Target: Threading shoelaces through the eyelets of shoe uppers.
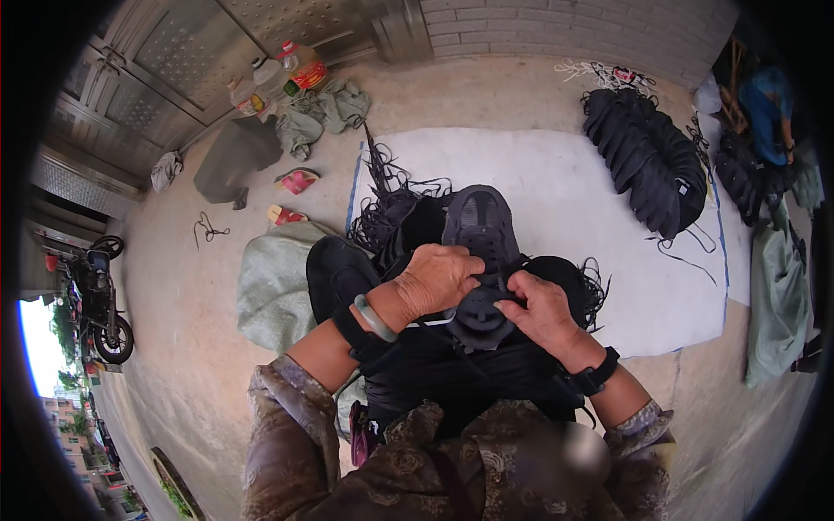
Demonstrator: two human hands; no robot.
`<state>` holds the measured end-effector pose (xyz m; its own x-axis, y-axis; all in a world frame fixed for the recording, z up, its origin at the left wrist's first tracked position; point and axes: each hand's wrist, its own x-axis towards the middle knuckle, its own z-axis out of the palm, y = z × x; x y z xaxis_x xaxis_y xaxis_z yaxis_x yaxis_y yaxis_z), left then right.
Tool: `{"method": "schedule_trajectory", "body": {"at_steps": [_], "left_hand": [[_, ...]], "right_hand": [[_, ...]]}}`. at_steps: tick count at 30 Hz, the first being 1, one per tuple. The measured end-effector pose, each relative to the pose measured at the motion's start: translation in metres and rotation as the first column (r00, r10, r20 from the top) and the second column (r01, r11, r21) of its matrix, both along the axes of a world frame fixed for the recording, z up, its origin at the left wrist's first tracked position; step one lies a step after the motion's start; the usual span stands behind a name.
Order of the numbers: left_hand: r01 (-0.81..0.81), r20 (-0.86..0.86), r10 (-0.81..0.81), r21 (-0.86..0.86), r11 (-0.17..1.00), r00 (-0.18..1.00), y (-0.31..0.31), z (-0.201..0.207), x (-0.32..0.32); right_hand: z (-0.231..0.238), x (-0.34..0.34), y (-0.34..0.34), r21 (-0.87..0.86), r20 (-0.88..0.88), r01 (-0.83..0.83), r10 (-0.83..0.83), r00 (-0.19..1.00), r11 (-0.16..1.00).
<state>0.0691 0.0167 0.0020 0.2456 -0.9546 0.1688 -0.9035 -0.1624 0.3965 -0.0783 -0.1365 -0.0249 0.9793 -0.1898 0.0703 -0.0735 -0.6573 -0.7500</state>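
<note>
A black shoe upper (479,227) lies sole-side toward me over my lap. My left hand (439,278) grips its left edge with the fingers curled over it. On the right side, my right hand (540,308) pinches the upper near its lace area. A tangle of black laces (393,198) lies just beyond the upper on a white sheet (565,174). A green bangle and a black wrist strap sit on my left wrist, and a black strap on my right.
A row of finished black shoe uppers (647,156) lies stacked at the far right of the sheet. A person in blue (769,108) sits at the far right. Green sacks (274,282), pink slippers (297,181), bottles (278,78) and a parked motorbike (100,300) are to the left.
</note>
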Motion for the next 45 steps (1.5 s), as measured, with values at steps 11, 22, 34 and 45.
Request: {"method": "schedule_trajectory", "body": {"at_steps": [11,22,34,45], "left_hand": [[-0.008,0.067,0.0,0.111,0.994,0.998,-0.01,-0.003,-0.004],[-0.163,-0.988,0.034,0.01,0.987,0.148,0.009,0.019,0.023],[-0.266,-0.996,0.073,0.082,0.961,-0.045,0.043,-0.011,0.017],[-0.159,-0.876,0.233,0.182,0.97,0.422,0.026,-0.024,0.006]], "right_hand": [[0.0,-0.003,-0.001,0.022,0.101,0.007,-0.009,0.995,1.0],[0.003,-0.004,-0.005,0.027,0.098,0.002,-0.004,0.995,1.0],[0.017,-0.011,-0.013,-0.223,0.247,-0.05,0.106,0.963,0.973],[0.023,-0.075,-0.051,-0.621,0.389,0.037,0.267,0.882,0.783]]}}
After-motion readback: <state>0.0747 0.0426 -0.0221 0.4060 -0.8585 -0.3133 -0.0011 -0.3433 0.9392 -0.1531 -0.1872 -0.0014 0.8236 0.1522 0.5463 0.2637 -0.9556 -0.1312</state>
